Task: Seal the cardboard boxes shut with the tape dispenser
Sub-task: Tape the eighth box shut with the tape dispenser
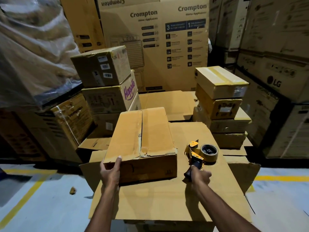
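Cardboard sheet [167,198] — box [142,136], tape dispenser [199,153]

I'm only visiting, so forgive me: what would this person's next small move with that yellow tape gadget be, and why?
Probably lifting the tape dispenser across to the near end of the box's centre seam. The right hand grips its handle while it sits on the cardboard sheet beside the box. The left hand holds the box's near-left corner. The flaps lie shut and the seam looks untaped.
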Demonstrator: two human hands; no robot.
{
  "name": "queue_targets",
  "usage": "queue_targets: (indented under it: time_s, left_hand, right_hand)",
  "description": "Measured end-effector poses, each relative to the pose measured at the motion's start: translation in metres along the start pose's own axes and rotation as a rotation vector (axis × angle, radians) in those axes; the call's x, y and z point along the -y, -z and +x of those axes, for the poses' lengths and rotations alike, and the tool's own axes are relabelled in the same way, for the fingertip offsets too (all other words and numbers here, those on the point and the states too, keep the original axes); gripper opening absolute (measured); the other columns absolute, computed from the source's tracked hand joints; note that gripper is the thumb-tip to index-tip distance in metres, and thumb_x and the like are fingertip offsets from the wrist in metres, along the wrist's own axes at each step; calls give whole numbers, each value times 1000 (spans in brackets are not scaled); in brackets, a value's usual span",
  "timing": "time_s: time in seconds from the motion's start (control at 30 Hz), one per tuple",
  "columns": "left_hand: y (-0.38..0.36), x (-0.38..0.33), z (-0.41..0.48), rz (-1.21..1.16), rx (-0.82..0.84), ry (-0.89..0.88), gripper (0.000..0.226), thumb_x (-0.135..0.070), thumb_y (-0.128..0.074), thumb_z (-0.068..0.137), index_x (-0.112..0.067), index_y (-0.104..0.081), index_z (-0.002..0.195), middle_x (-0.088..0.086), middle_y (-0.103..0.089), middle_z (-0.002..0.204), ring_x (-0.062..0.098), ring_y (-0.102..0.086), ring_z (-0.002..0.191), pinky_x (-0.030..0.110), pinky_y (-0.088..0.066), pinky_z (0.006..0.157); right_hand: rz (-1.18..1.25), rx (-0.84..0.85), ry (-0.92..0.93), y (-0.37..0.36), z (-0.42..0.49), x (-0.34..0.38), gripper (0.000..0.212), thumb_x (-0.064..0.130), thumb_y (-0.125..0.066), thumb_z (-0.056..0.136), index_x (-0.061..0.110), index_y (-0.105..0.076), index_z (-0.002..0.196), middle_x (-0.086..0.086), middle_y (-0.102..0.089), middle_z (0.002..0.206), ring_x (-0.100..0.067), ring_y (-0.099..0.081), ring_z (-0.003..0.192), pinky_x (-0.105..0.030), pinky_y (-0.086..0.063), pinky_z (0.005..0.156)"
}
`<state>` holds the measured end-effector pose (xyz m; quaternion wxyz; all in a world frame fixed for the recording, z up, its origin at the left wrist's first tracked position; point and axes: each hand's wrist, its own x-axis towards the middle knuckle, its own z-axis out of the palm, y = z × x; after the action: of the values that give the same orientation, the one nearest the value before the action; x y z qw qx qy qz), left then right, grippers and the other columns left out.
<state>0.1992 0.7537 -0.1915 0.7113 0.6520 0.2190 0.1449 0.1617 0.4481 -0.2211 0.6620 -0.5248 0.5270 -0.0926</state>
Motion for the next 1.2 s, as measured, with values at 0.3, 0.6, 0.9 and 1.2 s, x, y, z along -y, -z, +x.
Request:
queue_targets:
  time_s: [0.3, 0.6, 0.9, 1.2]
  left_hand:
    - [6, -2, 8, 69, 7, 38, 64, -38, -85, 83, -22, -53, 137, 12, -63, 120, 24, -63, 93, 38, -58, 69]
    - [2, 3, 18, 90, -14, 50, 65, -33, -85, 84, -25, -51, 139, 12, -62, 122, 25, -63, 92, 48, -61, 74]
    - [10, -2, 39, 178, 35, 84, 74, -32, -89, 78, -23, -52, 142, 13, -64, 126, 30, -64, 104, 40, -55, 77]
    - [11, -9, 35, 214, 48, 124, 94, -51, -92, 58, -27, -52, 140, 8, -66, 121, 22, -64, 100, 39, -52, 76]
  right_hand:
    - [279, 562, -386, -5, 36, 33, 33, 32, -71, 97, 2, -63, 106, -18, -69, 96, -32, -69, 95, -44, -56, 94]
    - [352, 647, -370, -15, 65, 70, 23, -2, -53, 96, 5, -51, 74, -4, -45, 44, -16, -45, 33, -23, -46, 37]
    - [256, 895, -317, -21, 50, 112, 17, 13, -73, 91, -1, -64, 86, 1, -49, 52, -8, -45, 37, -20, -41, 35]
    - [-1, 897, -37, -45, 1, 131, 13, 14, -62, 101, 7, -58, 91, -7, -52, 66, -10, -47, 40, -20, -41, 35]
